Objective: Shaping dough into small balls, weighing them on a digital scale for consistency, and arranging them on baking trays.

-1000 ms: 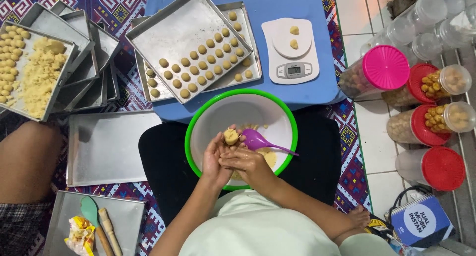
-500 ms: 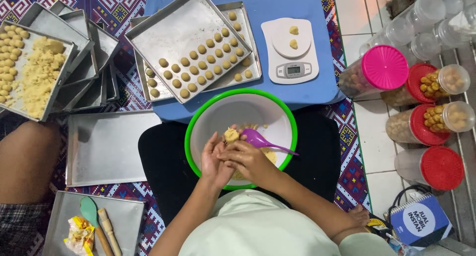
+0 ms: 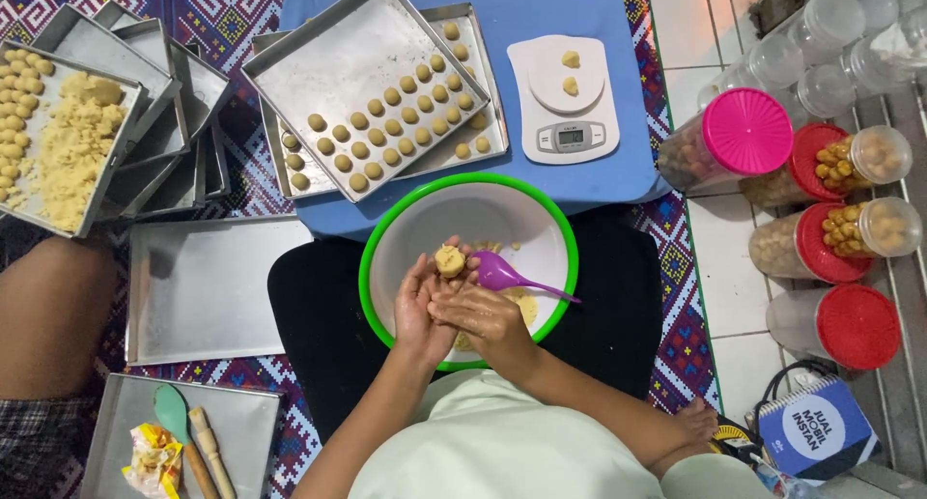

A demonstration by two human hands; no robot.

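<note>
Covering tiled floor, patterned mat (image 3: 222, 11), blue table (image 3: 589, 16), left hand (image 3: 421, 311) fingers gripping dough ball (image 3: 449, 260), right hand (image 3: 483, 317) closed on purple spoon (image 3: 512, 275)

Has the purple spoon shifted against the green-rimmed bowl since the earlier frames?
No. The purple spoon lies as before, handle pointing to the green-rimmed bowl's right rim.

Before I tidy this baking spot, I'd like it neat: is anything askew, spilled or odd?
Yes. The upper baking tray lies tilted across the tray beneath it. The empty trays on the left are stacked crookedly. Crumbly dough is heaped loose in the far-left tray. Three jars lie on their sides.
</note>
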